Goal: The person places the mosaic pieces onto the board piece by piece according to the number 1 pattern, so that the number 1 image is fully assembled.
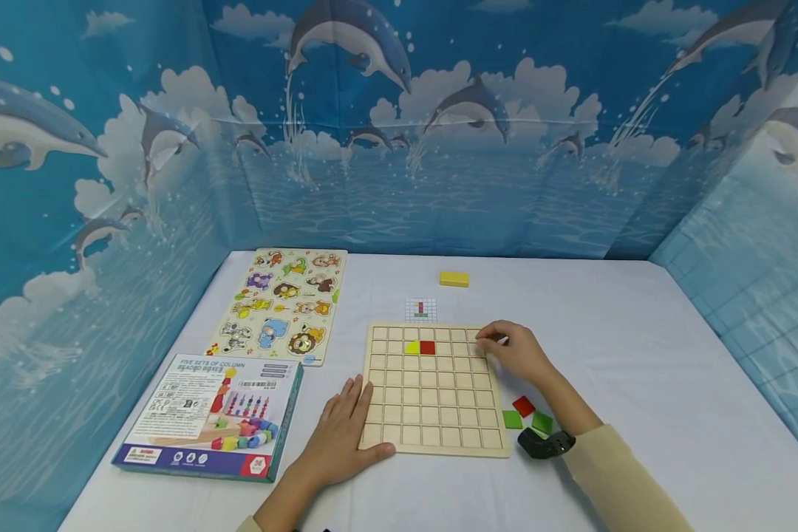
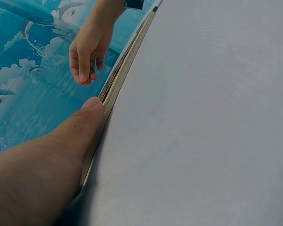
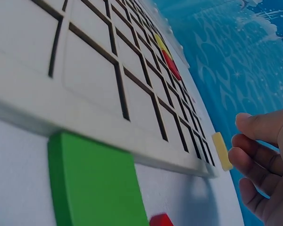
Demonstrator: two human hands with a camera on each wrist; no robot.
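Note:
A light wooden grid board [image 1: 439, 452] lies on the white table. My left hand [image 1: 343, 431] rests at its left side with fingers straight, the thumb [image 2: 92, 113] along the front edge. In its second row from the back, a yellow piece [image 1: 412, 347] and a red square tile [image 1: 428, 348] sit side by side. Over the far right corner of the board hovers my right hand [image 1: 515, 351], its fingers loosely bent and nothing showing between them in the right wrist view. Beside the board's right edge are a loose red tile [image 1: 523, 406] and green tiles [image 3: 99, 183].
Behind the board lies a small gridded card [image 1: 421, 310] with a coloured pattern, and farther back a yellow block [image 1: 454, 278]. To the left are an animal puzzle board [image 1: 275, 307] and a flat beaded-toy box [image 1: 209, 417]. A dolphin-print curtain [image 1: 399, 192] encloses the table.

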